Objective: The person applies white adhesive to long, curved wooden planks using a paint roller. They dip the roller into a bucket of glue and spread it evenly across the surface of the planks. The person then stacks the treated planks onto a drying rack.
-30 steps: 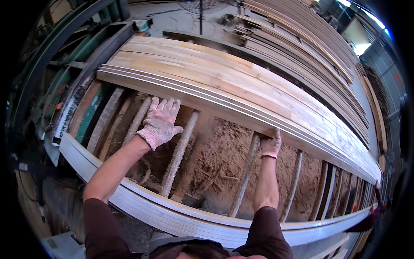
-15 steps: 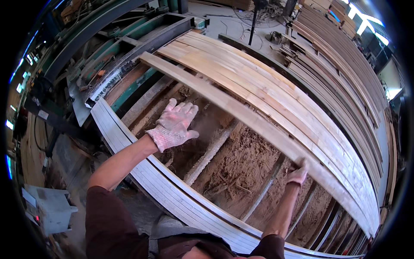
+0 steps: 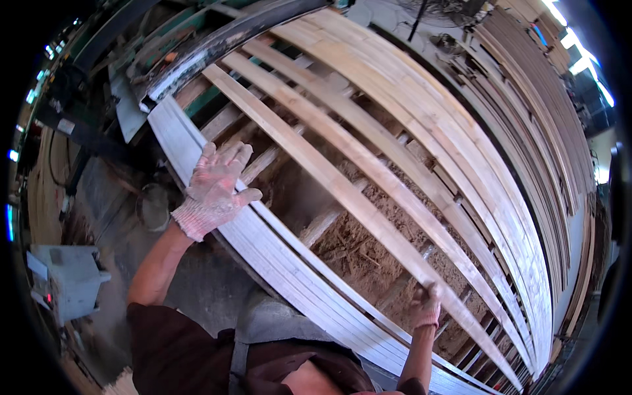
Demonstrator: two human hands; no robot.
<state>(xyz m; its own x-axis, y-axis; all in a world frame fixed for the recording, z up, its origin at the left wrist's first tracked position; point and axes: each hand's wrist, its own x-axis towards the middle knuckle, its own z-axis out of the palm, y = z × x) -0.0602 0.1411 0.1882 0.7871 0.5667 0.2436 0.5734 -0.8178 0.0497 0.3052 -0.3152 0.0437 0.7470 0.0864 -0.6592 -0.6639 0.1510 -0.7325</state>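
Note:
My left hand (image 3: 218, 187), in a pinkish-white knit glove, hangs palm down with fingers spread over the near stack of pale edge-on boards (image 3: 280, 253). It appears empty; contact with the boards cannot be made out. My right hand (image 3: 426, 308), also gloved, grips the near edge of the closest loose wooden strip (image 3: 339, 186) towards its right end, its fingers partly hidden. Beyond that strip lie a second loose strip (image 3: 368, 168) and a third loose strip (image 3: 388, 146), with gaps between them. A wide row of pale strips (image 3: 421, 108) lies side by side farther off.
Cross bars (image 3: 320, 227) span the frame, above heaped sawdust and wood scraps (image 3: 359, 253). A dark metal beam (image 3: 224, 43) closes the far left end. Long stacked boards (image 3: 526, 105) lie at the right, and a grey box (image 3: 69, 280) stands at lower left.
My left hand has moved left and nearer, over the near boards. My right hand has come nearer with a strip. Several strips now lie spaced apart where one stood off from the row.

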